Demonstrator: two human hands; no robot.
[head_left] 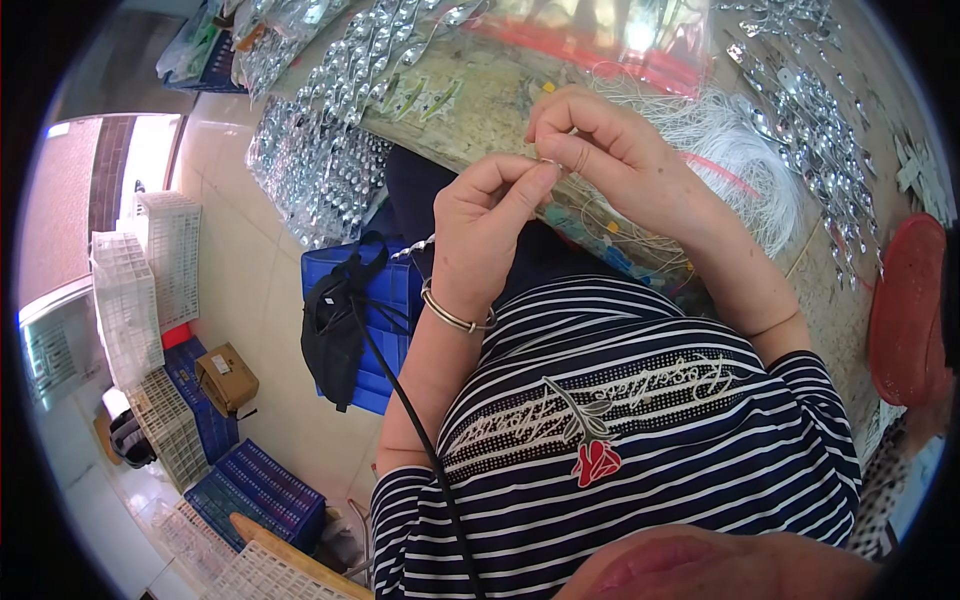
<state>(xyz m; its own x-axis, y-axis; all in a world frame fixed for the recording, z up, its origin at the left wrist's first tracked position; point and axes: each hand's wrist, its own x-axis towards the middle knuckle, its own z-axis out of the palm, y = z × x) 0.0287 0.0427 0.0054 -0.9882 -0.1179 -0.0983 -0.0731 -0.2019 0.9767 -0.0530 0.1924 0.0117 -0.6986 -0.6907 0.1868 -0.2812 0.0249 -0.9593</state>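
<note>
Left hand [482, 212] and right hand [622, 152] both pinch a tiny piece [547, 161] right between them, by the table's [480, 132] edge, long axis seemingly crosswise; its pointing end's too small to tell!

Two pinching hands [478, 208], one striped shirt [540, 510], one cardboard box [226, 380] show.

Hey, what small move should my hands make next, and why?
I'd probably ease your bare left hand and bare right hand slightly apart, to check the tiny pale piece at their fingertips: both are pinched close together there, hiding most of it, and its material is too small to tell.
</note>
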